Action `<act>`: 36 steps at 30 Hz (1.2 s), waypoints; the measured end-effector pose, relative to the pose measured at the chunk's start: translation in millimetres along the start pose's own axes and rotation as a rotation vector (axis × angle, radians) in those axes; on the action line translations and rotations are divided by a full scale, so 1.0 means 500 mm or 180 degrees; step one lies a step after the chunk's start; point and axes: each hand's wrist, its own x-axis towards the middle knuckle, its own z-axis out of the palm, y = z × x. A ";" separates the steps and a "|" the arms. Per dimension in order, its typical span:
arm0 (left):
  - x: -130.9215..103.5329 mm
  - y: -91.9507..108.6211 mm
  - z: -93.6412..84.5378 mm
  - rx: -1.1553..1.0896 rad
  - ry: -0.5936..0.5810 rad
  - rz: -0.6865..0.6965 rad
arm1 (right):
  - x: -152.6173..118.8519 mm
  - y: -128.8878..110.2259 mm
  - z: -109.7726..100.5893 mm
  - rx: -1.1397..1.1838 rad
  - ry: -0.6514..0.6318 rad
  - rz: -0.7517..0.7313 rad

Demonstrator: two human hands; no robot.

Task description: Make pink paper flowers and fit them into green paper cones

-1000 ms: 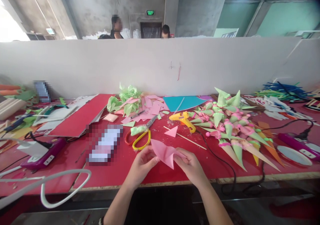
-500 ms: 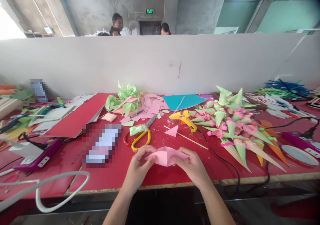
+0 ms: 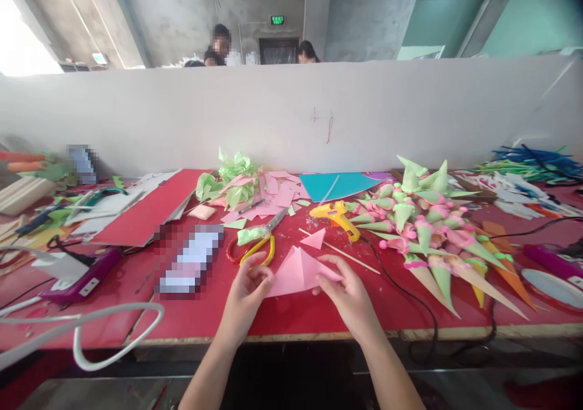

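Note:
A creased piece of pink paper (image 3: 297, 271) is held between my two hands above the front of the red table. My left hand (image 3: 248, 287) pinches its left corner, fingers curled. On the other side, my right hand (image 3: 342, 285) grips the right corner between thumb and fingers. The paper opens toward me with a fold down its middle and a peak at the top. Just beyond it lie a small pink paper triangle (image 3: 315, 239) and a thin wooden stick (image 3: 359, 260). Scissors (image 3: 257, 247) with red and yellow handles rest beyond my left hand.
A yellow glue gun (image 3: 336, 215) with a black cord lies ahead. Green and pink paper cones (image 3: 423, 234) pile up at the right. A blurred phone (image 3: 192, 258), red board (image 3: 152, 209) and purple power strip (image 3: 84, 276) are leftward. A white partition (image 3: 273, 118) stands behind.
The pink paper has spread from a narrow folded shape into a wider, taller one with a peak. My hands have shifted slightly, and the view has turned a little left.

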 end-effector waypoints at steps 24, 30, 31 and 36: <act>-0.003 0.017 0.011 0.1096 -0.0182 -0.0132 | 0.001 0.007 -0.002 0.0067 -0.0107 -0.0317; -0.004 0.010 -0.001 0.0639 -0.0128 -0.0229 | -0.002 0.003 -0.004 0.0112 -0.0245 -0.0295; -0.004 0.006 -0.003 0.0531 -0.0130 -0.0250 | -0.003 0.003 -0.004 0.0142 -0.0277 -0.0298; -0.004 -0.004 0.002 0.0121 -0.0032 -0.0327 | -0.008 0.000 0.000 0.0391 -0.0354 -0.0036</act>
